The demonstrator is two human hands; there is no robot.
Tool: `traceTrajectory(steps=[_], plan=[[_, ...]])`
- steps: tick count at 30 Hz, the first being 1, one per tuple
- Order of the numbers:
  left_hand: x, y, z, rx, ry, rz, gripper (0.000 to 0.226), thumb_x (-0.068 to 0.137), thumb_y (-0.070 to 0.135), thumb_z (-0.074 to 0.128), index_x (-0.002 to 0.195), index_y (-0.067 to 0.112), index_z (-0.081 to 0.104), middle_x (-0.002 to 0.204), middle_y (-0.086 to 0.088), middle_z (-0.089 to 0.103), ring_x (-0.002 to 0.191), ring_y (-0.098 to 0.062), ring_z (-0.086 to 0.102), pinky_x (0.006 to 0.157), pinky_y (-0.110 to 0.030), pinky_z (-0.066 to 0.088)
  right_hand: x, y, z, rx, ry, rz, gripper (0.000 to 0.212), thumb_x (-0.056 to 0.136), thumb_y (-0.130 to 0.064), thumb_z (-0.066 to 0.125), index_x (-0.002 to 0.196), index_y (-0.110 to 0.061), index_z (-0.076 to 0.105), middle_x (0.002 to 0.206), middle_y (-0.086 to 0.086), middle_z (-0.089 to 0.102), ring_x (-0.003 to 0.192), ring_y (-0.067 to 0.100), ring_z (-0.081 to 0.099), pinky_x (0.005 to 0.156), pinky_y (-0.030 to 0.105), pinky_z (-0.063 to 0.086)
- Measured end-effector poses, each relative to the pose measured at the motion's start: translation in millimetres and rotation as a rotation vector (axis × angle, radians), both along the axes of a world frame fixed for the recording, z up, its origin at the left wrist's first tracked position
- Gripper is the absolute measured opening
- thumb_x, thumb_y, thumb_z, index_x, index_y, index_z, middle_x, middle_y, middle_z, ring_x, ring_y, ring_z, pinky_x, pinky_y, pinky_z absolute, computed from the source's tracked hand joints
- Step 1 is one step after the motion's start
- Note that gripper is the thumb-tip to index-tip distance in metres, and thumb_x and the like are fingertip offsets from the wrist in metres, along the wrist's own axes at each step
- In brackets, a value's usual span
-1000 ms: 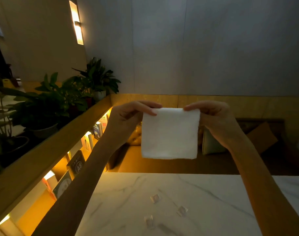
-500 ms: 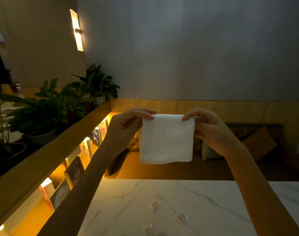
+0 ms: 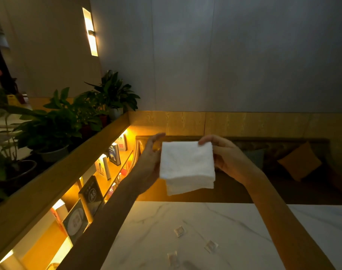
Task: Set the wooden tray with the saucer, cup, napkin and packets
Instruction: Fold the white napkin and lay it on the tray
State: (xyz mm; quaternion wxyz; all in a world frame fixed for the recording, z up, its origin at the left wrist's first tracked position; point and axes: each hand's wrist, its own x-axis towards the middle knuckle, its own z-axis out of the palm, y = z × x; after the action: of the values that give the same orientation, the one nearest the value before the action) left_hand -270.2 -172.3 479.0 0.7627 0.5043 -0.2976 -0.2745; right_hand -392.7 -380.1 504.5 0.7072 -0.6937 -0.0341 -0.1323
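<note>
both hands raised: right hand [image 3: 227, 158] pinches folded napkin [image 3: 186, 166], left hand [image 3: 149, 162] spread beside it.

A napkin [image 3: 186, 166] hangs in the air beyond the far edge of the tabletop [image 3: 244, 230], between the two hands: the left hand [image 3: 149, 162] against its left side, the right hand [image 3: 227, 158] at its upper right corner. On the tabletop, nearer the camera, lie three packets [image 3: 179, 230], apart from one another. A shelf of books [image 3: 100, 178] runs along the left of the tabletop, with potted plants [image 3: 55, 125] on the ledge above it. Behind the napkin stands a bench seat with a cushion [image 3: 298, 161] at the right
</note>
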Motion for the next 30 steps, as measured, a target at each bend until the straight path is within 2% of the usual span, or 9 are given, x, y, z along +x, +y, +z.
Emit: traceTrajectory(steps=[3, 7, 11, 14, 18, 20, 23, 27, 30], plan=[[3.8, -1.6, -39.9, 0.039, 0.387, -0.235, 0.06, 0.089, 0.049, 0.055, 0.14, 0.017, 0.047, 0.133, -0.015, 0.06, 0.119, -0.032, 0.061, 0.086, -0.046, 0.058, 5.0, -4.2, -33.0, 0.036, 0.109, -0.056, 0.015, 0.094, -0.022, 0.051, 0.098, -0.022, 0.066, 0.122, 0.011, 0.051, 0.101, 0.027, 0.064, 0.081, 0.044, 0.058], [-5.9, -3.6, -74.9, 0.051, 0.433, -0.205, 0.044, 0.096, 0.044, 0.05, 0.128, 0.015, 0.058, 0.13, -0.016, 0.064, 0.12, -0.034, 0.061, 0.087, -0.047, 0.057, 4.3, -4.7, -68.2, 0.056, 0.2, -0.083, 0.016, 0.096, -0.028, 0.049, 0.104, -0.029, 0.063, 0.123, 0.009, 0.049, 0.104, 0.032, 0.059, 0.076, 0.041, 0.059], [-11.2, -3.3, -65.2, 0.08, 0.143, -0.072, 0.044, 0.09, 0.034, 0.062, 0.128, 0.013, 0.059, 0.124, -0.012, 0.066, 0.114, -0.03, 0.065, 0.079, -0.036, 0.059, 1.0, -5.2, -74.7, 0.084, 0.126, -0.077, 0.028, 0.092, -0.033, 0.055, 0.119, -0.034, 0.061, 0.117, 0.003, 0.063, 0.1, 0.025, 0.068, 0.074, 0.036, 0.059], [-10.7, -1.0, -48.2, 0.098, -0.082, 0.025, 0.045, 0.085, 0.034, 0.065, 0.126, 0.016, 0.059, 0.114, -0.004, 0.069, 0.105, -0.023, 0.069, 0.076, -0.029, 0.058, 0.1, -9.1, -67.8, 0.045, 0.031, -0.073, 0.032, 0.094, -0.031, 0.052, 0.126, -0.03, 0.057, 0.117, 0.002, 0.066, 0.105, 0.026, 0.067, 0.083, 0.041, 0.059], [-6.6, -2.4, -30.4, 0.057, -0.179, 0.081, 0.04, 0.086, 0.03, 0.065, 0.126, 0.021, 0.059, 0.114, -0.002, 0.069, 0.104, -0.024, 0.069, 0.074, -0.032, 0.06, -0.4, -11.2, -65.1, 0.308, 0.054, 0.076, 0.046, 0.101, -0.045, 0.032, 0.124, -0.018, 0.061, 0.114, 0.009, 0.068, 0.105, 0.026, 0.066, 0.083, 0.038, 0.058], [-3.7, -4.8, -28.9, 0.056, -0.191, 0.115, 0.038, 0.086, 0.033, 0.065, 0.123, 0.025, 0.06, 0.117, -0.005, 0.067, 0.104, -0.026, 0.069, 0.074, -0.033, 0.06, 1.0, -5.5, -75.0, 0.312, 0.151, 0.093, 0.056, 0.097, -0.054, 0.03, 0.128, -0.017, 0.058, 0.119, 0.011, 0.067, 0.11, 0.028, 0.065, 0.082, 0.037, 0.057], [3.9, -4.7, -36.6, 0.042, 0.001, 0.058, 0.042, 0.088, 0.041, 0.062, 0.126, 0.025, 0.058, 0.126, -0.012, 0.063, 0.108, -0.029, 0.068, 0.081, -0.04, 0.06, 5.5, 4.2, -95.8, 0.126, 0.22, 0.028, 0.054, 0.083, -0.049, 0.064, 0.126, -0.016, 0.06, 0.119, 0.009, 0.068, 0.109, 0.03, 0.066, 0.077, 0.036, 0.06], [1.1, -0.2, -66.5, 0.044, 0.44, -0.184, 0.059, 0.093, 0.057, 0.043, 0.137, 0.018, 0.05, 0.135, -0.016, 0.059, 0.123, -0.036, 0.058, 0.1, -0.053, 0.049, 6.1, 13.8, -108.2, 0.19, 0.168, -0.021, 0.037, 0.089, -0.029, 0.065, 0.124, -0.018, 0.061, 0.121, 0.011, 0.067, 0.109, 0.032, 0.066, 0.081, 0.041, 0.06], [-7.6, 0.8, -88.6, 0.096, 0.441, -0.214, 0.058, 0.091, 0.051, 0.047, 0.134, 0.013, 0.049, 0.113, -0.011, 0.073, 0.104, -0.029, 0.07, 0.081, -0.043, 0.06, 5.7, 15.0, -115.0, 0.233, 0.172, -0.057, 0.03, 0.09, -0.027, 0.064, 0.118, -0.019, 0.064, 0.122, 0.017, 0.065, 0.108, 0.034, 0.066, 0.084, 0.04, 0.059]])
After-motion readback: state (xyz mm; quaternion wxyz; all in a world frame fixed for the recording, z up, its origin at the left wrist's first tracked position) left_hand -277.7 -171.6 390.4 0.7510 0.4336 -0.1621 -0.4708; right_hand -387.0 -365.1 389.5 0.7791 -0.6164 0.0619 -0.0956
